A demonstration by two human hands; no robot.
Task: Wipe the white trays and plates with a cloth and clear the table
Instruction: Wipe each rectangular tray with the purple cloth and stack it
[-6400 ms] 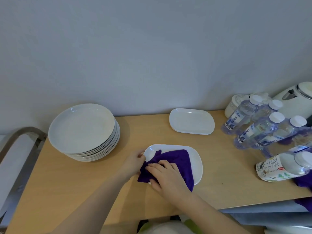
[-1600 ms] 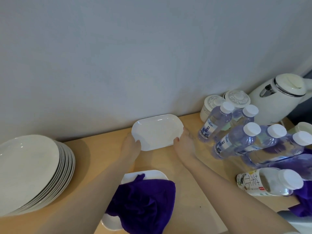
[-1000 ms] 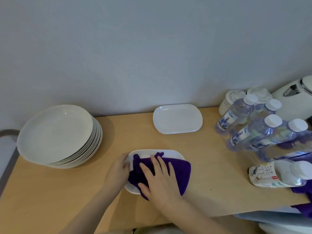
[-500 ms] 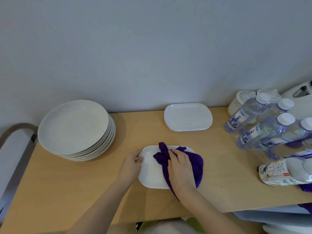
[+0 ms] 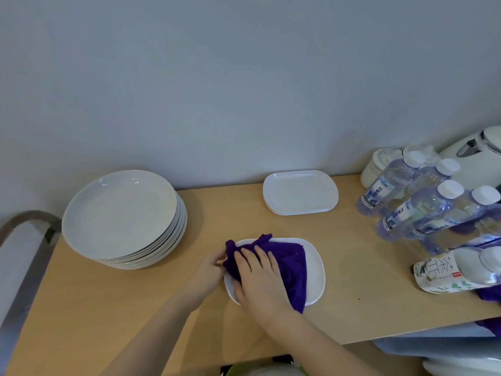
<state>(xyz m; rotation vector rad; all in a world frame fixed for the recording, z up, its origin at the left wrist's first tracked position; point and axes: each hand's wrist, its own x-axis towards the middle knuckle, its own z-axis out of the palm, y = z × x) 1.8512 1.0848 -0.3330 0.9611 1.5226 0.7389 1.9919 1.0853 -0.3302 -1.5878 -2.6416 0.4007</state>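
Purple cloth [image 5: 287,267] covers the near white tray [image 5: 315,270], pressed by the flat, straight-fingered right hand [image 5: 257,280] while the left hand [image 5: 208,270] grips that tray's left rim, bare counter [image 5: 108,308] left of it.

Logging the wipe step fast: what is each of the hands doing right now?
Left hand: grips the left edge of the white tray.
Right hand: open, fingers flat, pressing the purple cloth onto the tray.

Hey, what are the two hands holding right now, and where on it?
The left hand holds the near tray by its left rim. The right hand holds nothing; it presses flat on the purple cloth.
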